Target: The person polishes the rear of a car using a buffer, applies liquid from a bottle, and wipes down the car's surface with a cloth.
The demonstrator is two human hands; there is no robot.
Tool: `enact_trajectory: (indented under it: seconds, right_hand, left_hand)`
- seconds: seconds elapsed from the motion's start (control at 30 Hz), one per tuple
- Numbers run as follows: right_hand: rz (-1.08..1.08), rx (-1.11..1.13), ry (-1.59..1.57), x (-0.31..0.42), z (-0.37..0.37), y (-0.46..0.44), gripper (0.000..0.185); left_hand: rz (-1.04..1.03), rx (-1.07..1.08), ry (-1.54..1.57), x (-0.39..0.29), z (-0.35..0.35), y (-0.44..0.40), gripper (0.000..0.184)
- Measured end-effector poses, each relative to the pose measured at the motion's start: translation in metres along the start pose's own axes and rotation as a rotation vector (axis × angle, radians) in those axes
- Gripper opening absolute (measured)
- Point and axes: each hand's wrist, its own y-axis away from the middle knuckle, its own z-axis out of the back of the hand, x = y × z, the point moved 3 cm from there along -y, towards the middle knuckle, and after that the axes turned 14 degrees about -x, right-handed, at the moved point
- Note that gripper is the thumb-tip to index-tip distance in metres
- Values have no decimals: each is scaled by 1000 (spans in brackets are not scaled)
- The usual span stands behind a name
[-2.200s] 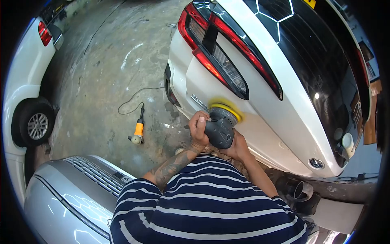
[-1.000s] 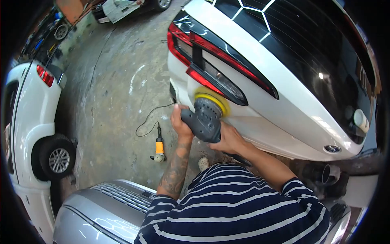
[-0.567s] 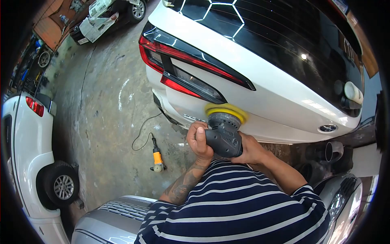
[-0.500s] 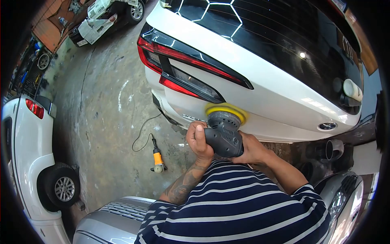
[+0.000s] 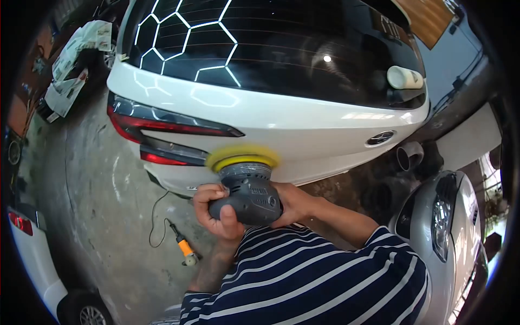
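While my left hand (image 5: 219, 212) and right hand (image 5: 291, 203) grip the polisher (image 5: 248, 201), its yellow pad (image 5: 244, 156) blurs. It sits against the white car (image 5: 319, 135).

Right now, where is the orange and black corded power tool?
In the head view, the orange and black power tool lies on the grey concrete floor, left of the person's left forearm and below the white car's rear corner in the picture.

Left hand (image 5: 216, 210) was kinda curled at 7 o'clock, thumb (image 5: 228, 218) up, left forearm (image 5: 212, 266) angled toward 7. Right hand (image 5: 291, 203) sat partly hidden at 5, right forearm (image 5: 344, 221) toward 4.
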Motion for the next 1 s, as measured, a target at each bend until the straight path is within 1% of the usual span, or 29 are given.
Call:
enact_trajectory:
  seconds: [0.03,0.1,0.13,0.2,0.23,0.27,0.33,0.37,0.4,0.47,0.5,0.53,0.6,0.63,0.7,0.73,0.8,0.87,0.9,0.93,0.97,1.0]
  right_hand:
    - [-6,18,-114,2,3,1,81]
    - [-37,0,-135,4,14,6,84]
    - [-66,-11,-162,3,19,9,87]
    - [-64,-21,-192,-6,26,21,88]
    - [-54,-19,-228,-11,30,26,88]
    - [-65,-26,-217,-16,35,32,88]
    - [18,-142,-278,-23,44,40,90]
    - [35,-147,-264,-34,45,44,91]
    - [32,-150,-258,-36,45,46,91]
    - [152,-203,-225,-34,49,48,95]
    - [144,-169,-201,-30,52,44,98]
    - [140,-181,-199,-31,53,45,98]
    - [49,-133,-294,-34,53,50,97]
    - [45,-145,-290,-35,53,52,97]
    - [19,-202,-397,-35,53,54,93]
    - [17,-221,-397,-33,57,56,93]
    - [-8,-153,-349,-23,65,59,90]
    - [13,-194,-348,-13,77,62,88]
    - [-9,-138,-309,-15,81,67,88]
    - [-32,-82,-266,-19,86,73,89]
    - [-76,9,-222,-36,89,84,92]
    - [-70,-2,-220,-47,93,97,92]
  left_hand:
    - [-10,66,-12,-13,-12,-4,42]
    - [-41,192,8,-17,-26,-7,51]
    - [-37,196,19,-17,-32,-9,51]
    - [-169,433,11,-24,-51,-10,52]
    - [-195,492,54,-25,-60,-11,52]
    - [-187,490,69,-26,-70,-14,52]
    - [-256,688,143,-30,-92,-15,55]
    - [-253,725,189,-30,-99,-15,57]
    - [-252,724,196,-30,-106,-20,57]
    - [-286,864,253,-35,-121,-26,45]
    - [-303,863,239,-38,-125,-28,39]
    - [-300,872,249,-40,-127,-28,39]
    - [-241,861,164,-43,-131,-22,34]
    - [-235,815,170,-46,-136,-23,31]
    - [-211,794,142,-52,-143,-22,30]
    - [-191,766,103,-53,-146,-21,29]
    - [-212,777,91,-57,-153,-20,28]
    - [-228,754,-10,-64,-159,-20,28]
    - [-224,723,-15,-64,-161,-16,28]
    - [-236,738,-8,-65,-164,-11,28]
    - [-205,675,-25,-64,-165,-7,28]
    - [-171,606,-43,-63,-166,-3,28]
